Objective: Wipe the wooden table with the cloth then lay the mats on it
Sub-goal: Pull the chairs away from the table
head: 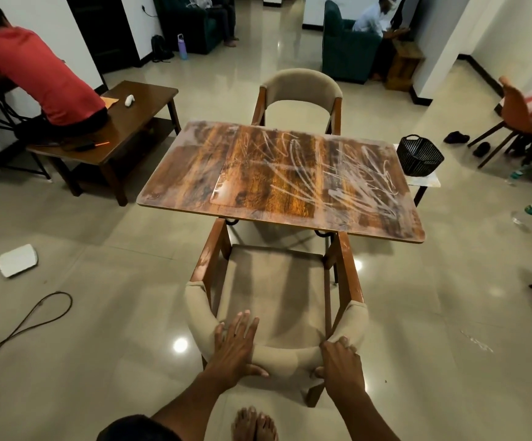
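Wood-grain top with white smeary streaks all over it, that's the wooden table (175,176) sitting mid-room. There's a clear-looking mat (306,173) lying flat across the middle and right part of it, hard to make out its right edge though. Can't spot a cloth anywhere.

Both hands are on the near chair (274,291), the beige padded one with the wooden frame, tucked partway under the near edge of the table. Left hand (236,345) lies on the curved backrest, fingers straight and spread over the top, thumb reaching along the near side of the padding, so it's not really gripping. Right hand (341,361) is curled round the right end of the backrest, holding it properly.

A second beige chair (303,90) faces it on the far side. Just right of the table there's a black basket (420,155) on a small white side table (430,181). Off to the left, a person in a red shirt (35,78) sits on a low dark table (137,119), and a white flat thing (18,260) lies on the floor with a cable (29,323) near it. A bare foot (253,423) shows at the bottom.
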Action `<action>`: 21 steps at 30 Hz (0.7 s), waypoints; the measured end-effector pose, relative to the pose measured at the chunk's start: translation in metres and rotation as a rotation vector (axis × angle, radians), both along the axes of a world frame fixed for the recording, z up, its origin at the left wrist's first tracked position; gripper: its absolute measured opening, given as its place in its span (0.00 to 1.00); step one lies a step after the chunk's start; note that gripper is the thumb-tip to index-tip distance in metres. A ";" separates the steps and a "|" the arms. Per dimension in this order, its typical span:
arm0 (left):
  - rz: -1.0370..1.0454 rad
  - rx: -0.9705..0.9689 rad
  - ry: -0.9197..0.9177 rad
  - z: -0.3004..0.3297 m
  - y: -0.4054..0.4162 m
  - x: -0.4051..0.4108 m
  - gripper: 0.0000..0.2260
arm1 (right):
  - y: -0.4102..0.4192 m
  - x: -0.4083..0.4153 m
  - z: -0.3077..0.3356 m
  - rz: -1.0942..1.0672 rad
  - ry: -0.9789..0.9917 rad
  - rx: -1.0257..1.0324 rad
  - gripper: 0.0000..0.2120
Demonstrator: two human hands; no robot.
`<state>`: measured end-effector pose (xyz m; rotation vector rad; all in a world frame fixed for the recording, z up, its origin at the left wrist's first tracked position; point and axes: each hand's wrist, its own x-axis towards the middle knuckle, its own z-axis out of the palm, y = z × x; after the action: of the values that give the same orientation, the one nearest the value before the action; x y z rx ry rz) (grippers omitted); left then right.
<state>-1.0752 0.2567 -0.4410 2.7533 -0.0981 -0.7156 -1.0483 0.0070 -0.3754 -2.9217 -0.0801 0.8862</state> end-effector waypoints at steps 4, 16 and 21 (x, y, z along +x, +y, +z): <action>-0.019 0.006 -0.011 -0.003 0.015 0.005 0.59 | 0.008 0.004 -0.004 0.028 -0.032 0.024 0.26; -0.032 -0.043 0.101 0.010 0.027 0.017 0.63 | 0.004 0.029 0.002 0.189 0.027 0.017 0.28; -0.019 -0.083 0.010 0.071 0.028 0.093 0.71 | -0.009 0.065 0.041 0.068 -0.163 0.116 0.24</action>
<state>-0.9825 0.2846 -0.3701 2.6727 -0.1480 -0.7142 -0.9831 -0.0016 -0.3349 -2.8909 -0.2343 0.6268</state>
